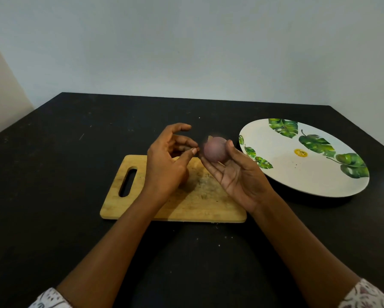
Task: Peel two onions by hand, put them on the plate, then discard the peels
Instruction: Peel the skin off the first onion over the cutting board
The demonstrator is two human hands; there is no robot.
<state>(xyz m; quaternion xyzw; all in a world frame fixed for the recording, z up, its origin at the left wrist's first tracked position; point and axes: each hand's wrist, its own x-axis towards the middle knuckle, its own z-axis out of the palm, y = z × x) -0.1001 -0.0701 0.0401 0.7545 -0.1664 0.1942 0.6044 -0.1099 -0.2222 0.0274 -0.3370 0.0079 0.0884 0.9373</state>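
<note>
From the head camera I am seeing the right hand [237, 176] turned palm up and holding one reddish-purple onion [215, 152]. Its fingers are cupping the onion from below and its thumb [230, 147] is pressing against the side nearest the plate. The onion is blurred, so I am not making out how much skin is on it. It is being held in the air over the far right corner of the wooden cutting board [186, 207], between the board and the plate [297, 181]. The left hand [164, 165] is hovering just beside the onion without touching it. Its forefinger is arching forward, its other fingers are curling in, and its thumb tip is meeting them. I am seeing a tiny dark speck at that pinch, but I cannot tell whether the hand is holding a scrap of peel or nothing at all. The board is lying flat on the black table [53, 163] with its handle slot [127, 183] towards the left, and pale crumbs are showing on its middle. The plate, white with green leaf prints and a yellow mark near its centre, is sitting on the table to the right of the board, apart from it. Patterned sleeves [364, 296] are showing at the bottom corners.
</note>
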